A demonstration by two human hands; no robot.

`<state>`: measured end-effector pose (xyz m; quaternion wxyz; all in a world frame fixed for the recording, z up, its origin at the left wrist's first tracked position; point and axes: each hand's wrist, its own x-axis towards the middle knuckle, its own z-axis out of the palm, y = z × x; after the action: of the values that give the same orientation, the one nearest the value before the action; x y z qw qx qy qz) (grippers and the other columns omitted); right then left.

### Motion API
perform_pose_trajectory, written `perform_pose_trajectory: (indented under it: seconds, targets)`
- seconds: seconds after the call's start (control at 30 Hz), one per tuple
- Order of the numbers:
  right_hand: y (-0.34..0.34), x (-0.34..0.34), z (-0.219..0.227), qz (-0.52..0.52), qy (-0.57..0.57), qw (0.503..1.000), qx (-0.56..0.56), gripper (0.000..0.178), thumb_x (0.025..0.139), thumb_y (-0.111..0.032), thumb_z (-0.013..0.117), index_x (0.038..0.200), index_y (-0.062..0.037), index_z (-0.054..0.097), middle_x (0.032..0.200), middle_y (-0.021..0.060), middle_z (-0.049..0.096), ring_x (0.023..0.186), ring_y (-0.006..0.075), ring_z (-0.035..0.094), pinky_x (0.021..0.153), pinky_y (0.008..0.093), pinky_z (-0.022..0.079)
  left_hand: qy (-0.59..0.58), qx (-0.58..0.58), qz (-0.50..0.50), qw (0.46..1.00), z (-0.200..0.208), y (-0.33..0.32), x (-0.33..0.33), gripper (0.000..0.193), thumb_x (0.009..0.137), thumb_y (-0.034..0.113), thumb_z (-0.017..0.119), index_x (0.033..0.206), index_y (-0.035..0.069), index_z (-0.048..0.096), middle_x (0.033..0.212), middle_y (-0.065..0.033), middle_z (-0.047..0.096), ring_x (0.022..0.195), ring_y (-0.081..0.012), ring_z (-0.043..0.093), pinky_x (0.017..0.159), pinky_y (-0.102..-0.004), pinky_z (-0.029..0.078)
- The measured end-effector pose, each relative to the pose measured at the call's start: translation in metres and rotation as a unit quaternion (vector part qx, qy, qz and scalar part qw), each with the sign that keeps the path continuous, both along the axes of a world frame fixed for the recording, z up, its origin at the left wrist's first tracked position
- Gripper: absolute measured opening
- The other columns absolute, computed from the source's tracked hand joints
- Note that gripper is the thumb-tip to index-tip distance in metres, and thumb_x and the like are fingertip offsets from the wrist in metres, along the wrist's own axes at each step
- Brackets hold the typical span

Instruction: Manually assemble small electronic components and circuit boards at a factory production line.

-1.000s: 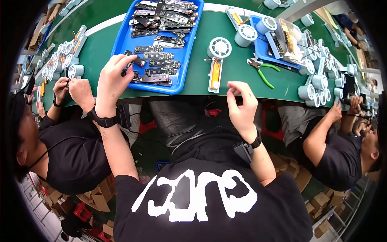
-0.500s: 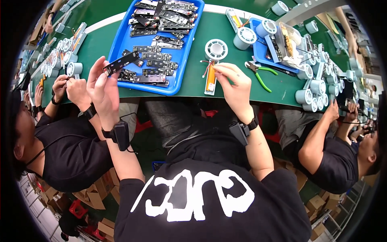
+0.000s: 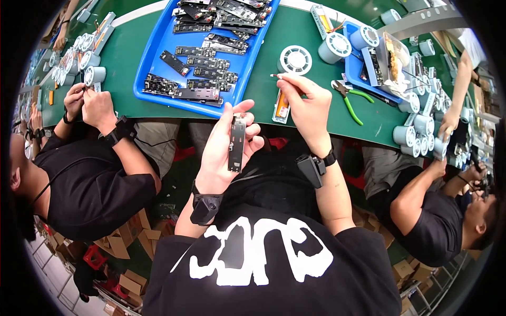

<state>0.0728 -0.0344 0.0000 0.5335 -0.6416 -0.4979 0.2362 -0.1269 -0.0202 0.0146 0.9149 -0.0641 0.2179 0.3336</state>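
Observation:
My left hand is held palm up in front of the table edge, its fingers curled round a long black circuit board that stands nearly upright. Over the table, my right hand pinches a thin wire with a small white plug at its end. Beneath that hand lies a fan unit: a round, pale slotted fan head at the far end, and a narrow open handle with an orange battery in it. My right fingers hide the upper part of the handle.
A blue tray full of black circuit boards stands left of the fan. Green-handled cutters lie to the right, near a smaller blue tray and several fan units. People sit working close on both sides.
My left hand has come right and down from the tray's left side, turning the board upright. My right hand has lifted the wire's plug slightly. At right, another person's arm reaches in.

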Motion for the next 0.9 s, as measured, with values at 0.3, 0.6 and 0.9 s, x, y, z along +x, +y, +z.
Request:
perform_pose_trajectory:
  seconds: [0.3,0.6,0.9]
  targets:
    - [-0.008,0.014,-0.007,0.038,-0.027,0.998,0.047,0.015,0.092,0.001,0.07,0.107,0.0031,0.073,0.096,0.0089,0.075,0.078,0.0132,0.071,0.07,0.0249,0.055,0.142,0.119,-0.092,0.978,0.003,0.018,0.018,0.038,0.109,0.027,0.048,0.133,-0.001,0.058,0.102,-0.0089,0.064,0.084,-0.0157,0.063,0.066,-0.0271,0.056]
    - [-0.011,0.023,-0.006,-0.023,0.3,0.953,0.036,0.013,0.098,0.0,0.064,0.109,0.0059,0.068,0.099,0.0104,0.074,0.075,0.0122,0.067,0.067,0.0246,0.052,0.263,0.274,-0.113,0.918,0.02,0.019,0.047,0.041,0.104,0.006,0.05,0.144,-0.002,0.045,0.105,-0.0141,0.064,0.061,-0.016,0.063,0.047,-0.0243,0.05]
    - [-0.012,-0.001,-0.014,-0.093,0.276,0.956,0.02,0.015,0.098,-0.001,0.066,0.111,0.0035,0.068,0.096,0.0056,0.071,0.069,0.0066,0.058,0.063,0.0214,0.048,0.352,0.342,-0.1,0.865,0.032,0.014,0.05,0.04,0.089,-0.004,0.071,0.122,0.001,0.05,0.096,-0.0076,0.066,0.056,-0.01,0.062,0.043,-0.0218,0.05]
